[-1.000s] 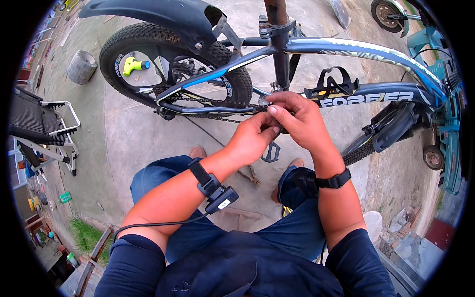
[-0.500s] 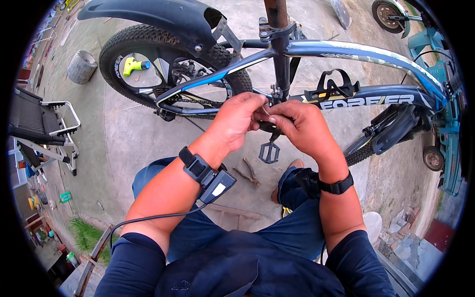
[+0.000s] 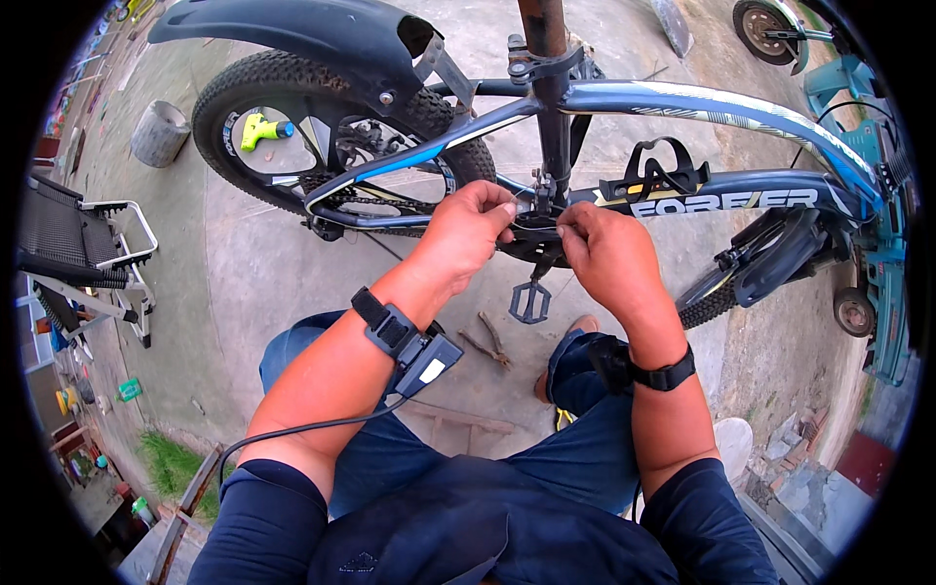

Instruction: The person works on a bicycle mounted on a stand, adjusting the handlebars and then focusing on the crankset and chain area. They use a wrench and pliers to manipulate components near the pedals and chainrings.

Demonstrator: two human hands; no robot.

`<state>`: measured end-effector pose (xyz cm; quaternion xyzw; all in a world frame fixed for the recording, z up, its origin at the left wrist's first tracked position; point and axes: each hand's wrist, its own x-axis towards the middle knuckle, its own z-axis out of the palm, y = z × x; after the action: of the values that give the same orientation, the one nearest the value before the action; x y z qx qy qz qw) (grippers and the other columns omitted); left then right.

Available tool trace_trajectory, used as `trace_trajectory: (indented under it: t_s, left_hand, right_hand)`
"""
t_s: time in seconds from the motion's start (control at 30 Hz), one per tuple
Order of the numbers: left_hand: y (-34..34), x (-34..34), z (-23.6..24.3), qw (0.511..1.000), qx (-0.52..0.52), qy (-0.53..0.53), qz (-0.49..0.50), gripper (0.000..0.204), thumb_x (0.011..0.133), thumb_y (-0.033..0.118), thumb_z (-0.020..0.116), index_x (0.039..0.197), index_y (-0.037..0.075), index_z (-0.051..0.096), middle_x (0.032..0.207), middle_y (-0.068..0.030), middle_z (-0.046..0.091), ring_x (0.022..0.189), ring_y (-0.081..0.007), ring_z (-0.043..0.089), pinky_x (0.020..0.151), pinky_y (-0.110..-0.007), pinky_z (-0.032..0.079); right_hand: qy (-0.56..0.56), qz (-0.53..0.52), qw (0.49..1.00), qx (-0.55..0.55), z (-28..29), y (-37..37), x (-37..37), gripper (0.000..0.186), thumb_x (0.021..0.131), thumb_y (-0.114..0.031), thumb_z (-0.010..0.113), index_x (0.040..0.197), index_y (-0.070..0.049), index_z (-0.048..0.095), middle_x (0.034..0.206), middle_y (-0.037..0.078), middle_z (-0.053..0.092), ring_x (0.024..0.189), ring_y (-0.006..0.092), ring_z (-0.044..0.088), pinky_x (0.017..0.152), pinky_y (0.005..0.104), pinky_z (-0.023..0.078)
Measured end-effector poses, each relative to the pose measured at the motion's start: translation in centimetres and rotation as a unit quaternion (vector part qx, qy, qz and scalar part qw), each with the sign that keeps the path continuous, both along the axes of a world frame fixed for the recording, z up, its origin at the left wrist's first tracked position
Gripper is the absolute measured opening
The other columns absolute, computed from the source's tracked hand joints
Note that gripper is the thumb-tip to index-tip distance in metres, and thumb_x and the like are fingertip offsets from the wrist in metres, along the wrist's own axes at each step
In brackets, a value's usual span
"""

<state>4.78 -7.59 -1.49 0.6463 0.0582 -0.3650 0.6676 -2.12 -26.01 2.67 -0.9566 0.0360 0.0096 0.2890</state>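
A dark blue bicycle frame (image 3: 682,97) stands across the view. My left hand (image 3: 468,234) is at the bottom of the seat tube (image 3: 553,136), fingers pinched on a thin wire (image 3: 536,227). My right hand (image 3: 609,253) is a little to the right, thumb and forefinger closed on the same wire, which stretches between the hands over the crank area. A small metal fitting (image 3: 544,190) is just above them on the seat tube. The chain (image 3: 370,200) runs left to the rear wheel, and a pedal (image 3: 529,302) hangs below my hands.
A black bottle cage (image 3: 653,175) is on the down tube. A green-yellow tool (image 3: 263,134) lies behind the rear wheel. A folding chair (image 3: 88,253) and concrete cylinder (image 3: 159,135) stand left, a teal vehicle (image 3: 877,312) right, and sticks (image 3: 492,346) lie on the concrete.
My hands were together at the crank; they have drawn apart, left moving up and leftward, right shifting rightward and slightly down, with the thin wire now visible between them. The pedal is more exposed.
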Motion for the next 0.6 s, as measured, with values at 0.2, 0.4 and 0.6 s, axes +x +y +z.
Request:
trace_trajectory:
  t_s: [0.2,0.4,0.6]
  left_hand:
    - [-0.8,-0.8,-1.3,0.999,0.003,-0.054,-0.006,0.016,0.096,0.007,0.062,0.111,0.001,0.062,0.091,-0.0023,0.065,0.074,-0.0085,0.061,0.059,-0.023,0.043]
    - [-1.2,-0.8,-1.7,0.996,0.026,-0.080,-0.010,0.018,0.095,0.004,0.061,0.112,-0.001,0.061,0.089,-0.0042,0.065,0.073,-0.0098,0.062,0.062,-0.023,0.044]
    - [-1.4,-0.8,-2.0,0.997,0.024,-0.075,0.001,0.017,0.094,0.003,0.061,0.111,-0.001,0.061,0.086,-0.0034,0.065,0.072,-0.0095,0.063,0.059,-0.023,0.043]
  right_hand:
    - [-0.079,-0.037,0.996,0.011,-0.8,0.3,0.1,0.010,0.083,-0.013,0.073,0.088,-0.005,0.070,0.082,0.014,0.069,0.075,0.0353,0.067,0.067,0.0432,0.053]
    - [-0.145,-0.027,0.989,0.013,-1.6,0.5,0.3,0.008,0.084,-0.008,0.073,0.091,-0.006,0.068,0.084,0.013,0.068,0.077,0.0335,0.067,0.067,0.0430,0.052]
    - [-0.208,-0.024,0.974,0.092,-1.5,1.9,0.6,0.014,0.085,-0.003,0.070,0.097,-0.006,0.065,0.084,0.010,0.070,0.076,0.0318,0.068,0.064,0.0397,0.053]
